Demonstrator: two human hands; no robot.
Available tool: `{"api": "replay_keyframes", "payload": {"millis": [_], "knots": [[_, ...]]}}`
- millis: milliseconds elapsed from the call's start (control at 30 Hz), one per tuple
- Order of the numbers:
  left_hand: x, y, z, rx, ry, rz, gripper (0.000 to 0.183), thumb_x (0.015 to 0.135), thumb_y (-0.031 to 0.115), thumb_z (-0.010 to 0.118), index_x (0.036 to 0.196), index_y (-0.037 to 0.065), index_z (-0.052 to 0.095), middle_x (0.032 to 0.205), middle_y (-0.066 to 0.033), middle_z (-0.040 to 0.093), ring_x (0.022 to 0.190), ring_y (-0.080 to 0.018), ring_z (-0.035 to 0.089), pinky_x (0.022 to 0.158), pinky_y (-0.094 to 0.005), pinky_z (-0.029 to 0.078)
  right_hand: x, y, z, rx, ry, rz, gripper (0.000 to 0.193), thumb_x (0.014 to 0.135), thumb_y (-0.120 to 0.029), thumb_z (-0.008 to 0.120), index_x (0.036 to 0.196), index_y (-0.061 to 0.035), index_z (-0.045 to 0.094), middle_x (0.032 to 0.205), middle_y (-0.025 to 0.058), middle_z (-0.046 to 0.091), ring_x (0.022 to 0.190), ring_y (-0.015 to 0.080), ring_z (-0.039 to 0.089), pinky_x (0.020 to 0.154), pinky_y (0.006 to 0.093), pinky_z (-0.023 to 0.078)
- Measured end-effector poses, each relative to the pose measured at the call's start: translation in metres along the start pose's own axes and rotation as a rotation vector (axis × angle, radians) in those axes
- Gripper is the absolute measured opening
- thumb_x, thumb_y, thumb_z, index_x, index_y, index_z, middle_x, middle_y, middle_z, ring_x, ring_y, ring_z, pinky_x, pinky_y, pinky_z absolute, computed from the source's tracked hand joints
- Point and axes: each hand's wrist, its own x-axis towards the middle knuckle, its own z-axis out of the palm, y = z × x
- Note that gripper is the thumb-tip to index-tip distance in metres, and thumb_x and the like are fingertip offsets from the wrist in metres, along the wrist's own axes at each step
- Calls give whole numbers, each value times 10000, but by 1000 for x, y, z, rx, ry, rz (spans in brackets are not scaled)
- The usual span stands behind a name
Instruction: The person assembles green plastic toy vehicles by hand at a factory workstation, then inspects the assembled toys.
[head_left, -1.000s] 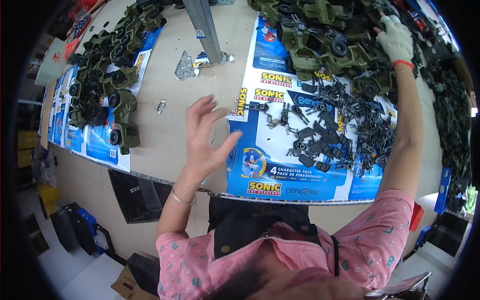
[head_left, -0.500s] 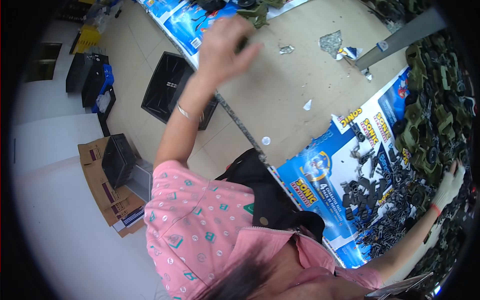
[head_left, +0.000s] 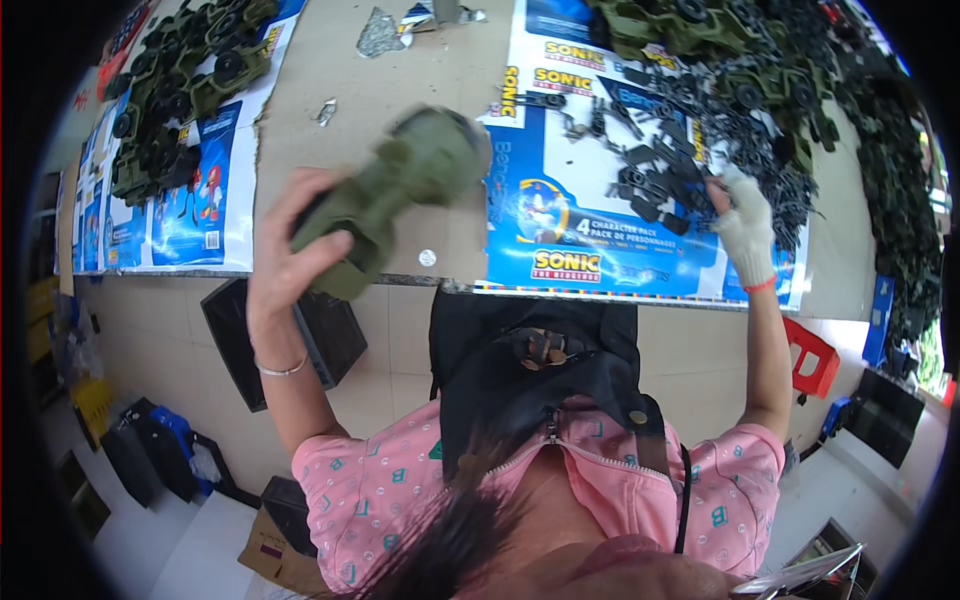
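Observation:
My left hand (head_left: 285, 245) grips an olive-green toy truck (head_left: 375, 215), thumb and fingers around one end. The truck is tilted above the table's front edge and smeared by motion. My right hand (head_left: 745, 225), in a white glove with bare fingertips and a red cuff edge, is at the small black plastic parts (head_left: 650, 185) on the right. Its fingertips are pinched on a black part there, whose exact kind I cannot make out.
Printed blue-and-white sheets (head_left: 550, 230) cover parts of the table (head_left: 330, 150). Green toy trucks lie heaped at left (head_left: 190, 90) and far right (head_left: 690, 30). Foil scraps (head_left: 380, 35) lie near a grey post. Below are a black crate (head_left: 330, 335) and a red stool (head_left: 810, 360).
My view has swung left and squared up to the table. My left hand, earlier reaching over the left part, now holds a toy truck. My right hand has moved from the green trucks to the black parts.

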Motion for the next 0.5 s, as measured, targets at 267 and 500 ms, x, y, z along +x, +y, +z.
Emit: {"api": "replay_keyframes", "payload": {"millis": [267,500], "knots": [[89,-15,110,-173,-669,-55,502,818,272,788,1251,32,704,1191,-149,691,1098,-265,650,981,-363,493,98,-84,46,-207,-245,-198,405,914,-313,677,1229,-60,701,1200,200,697,1129,385,657,975,450,522],[53,33,138,362,34,303,577,782,281,850,1282,49,679,1490,-182,526,1380,-391,492,1138,-474,416,95,-46,1,-131,-131,61,270,930,-213,648,1144,-59,708,1137,213,704,1084,398,665,943,446,528]]}}
